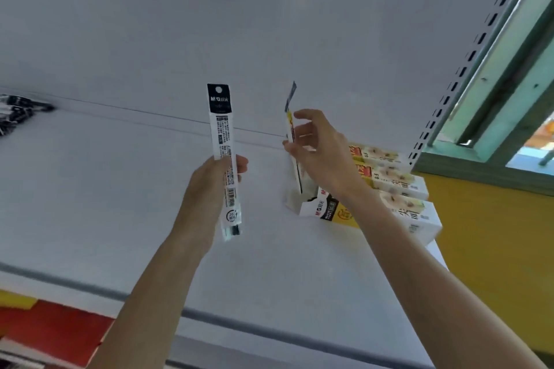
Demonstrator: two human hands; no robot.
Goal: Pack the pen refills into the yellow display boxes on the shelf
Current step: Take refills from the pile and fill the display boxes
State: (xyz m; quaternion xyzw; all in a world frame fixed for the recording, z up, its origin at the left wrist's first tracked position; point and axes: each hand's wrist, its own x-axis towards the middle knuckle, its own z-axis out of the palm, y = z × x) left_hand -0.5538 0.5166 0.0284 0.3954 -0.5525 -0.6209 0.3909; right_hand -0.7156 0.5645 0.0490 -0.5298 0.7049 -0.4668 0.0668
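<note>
Looks like we're mid-loading here: the right hand (314, 147) has one packaged refill (290, 123) pinched between thumb and fingers, held upright with its bottom end going down into the open display box (322, 210) at the front of the row. The left hand (214, 186) is curled shut around a second refill pack (223, 153), black header card up top, barcode side facing us, just waiting off to the left, well apart from the box. My guess is the next move is letting the right-hand one slide down straight so it stands neatly, then passing the left one over or dropping it in directly; these packs are thin and floppy, so it'd need a steady aim at that narrow opening. More boxes (398, 186) of the same yellow-and-white kind sit in a row behind it, toward the right end of the shelf (120, 204). The shelf itself is plain white with a grey front edge and a white back panel (209, 24), slotted upright on the right. A dark blurry pile (18, 114) lies far left on the shelf, can't tell what it is. Yellow wall and a green-framed window (494, 117) off to the right.
</note>
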